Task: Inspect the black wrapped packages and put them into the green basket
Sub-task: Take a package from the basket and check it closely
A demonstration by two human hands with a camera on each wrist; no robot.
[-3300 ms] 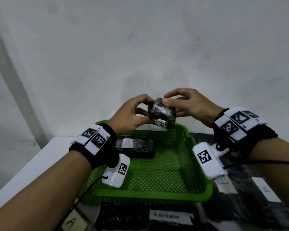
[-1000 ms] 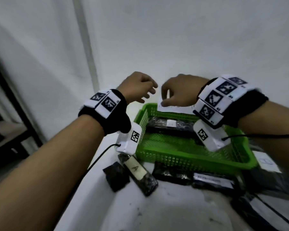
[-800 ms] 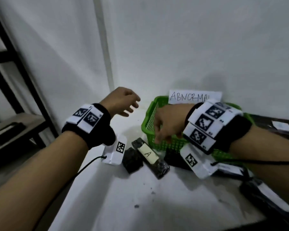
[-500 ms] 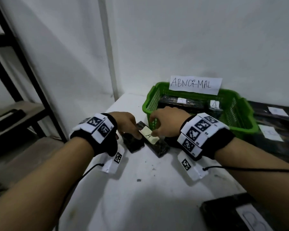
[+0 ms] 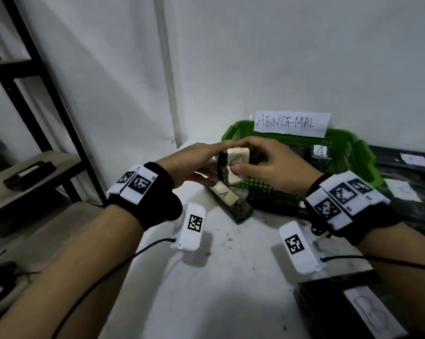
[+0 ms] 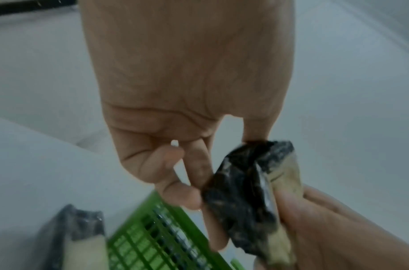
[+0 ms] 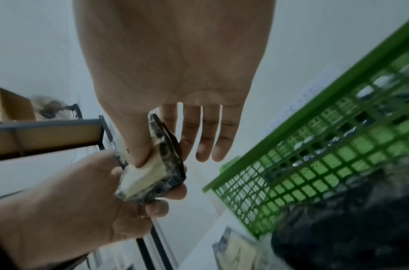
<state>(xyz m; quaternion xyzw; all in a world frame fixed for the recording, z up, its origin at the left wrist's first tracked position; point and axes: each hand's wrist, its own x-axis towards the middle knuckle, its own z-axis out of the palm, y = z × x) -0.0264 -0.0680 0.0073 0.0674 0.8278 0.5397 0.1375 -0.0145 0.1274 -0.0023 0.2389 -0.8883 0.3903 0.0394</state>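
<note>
Black crinkled film covers the small package (image 5: 233, 167) that both hands hold up just in front of the green basket (image 5: 353, 152), its pale label turned toward the head camera, presumably so it can be read before it goes in. There the right hand (image 5: 272, 165) pinches it, thumb on the label, while the left hand (image 5: 194, 165) steadies the far edge. A second labelled package (image 5: 228, 200) lies on the table (image 5: 231, 277) below, beside the basket, likely next.

From the left wrist, the left fingers (image 6: 196, 164) curl against the package's dark side, held clear above the basket rim.

From the right wrist, the right thumb presses the label and the forefinger backs it; the other fingers (image 7: 210, 137) hang straight, leaving the wrap exposed for inspection.
</note>
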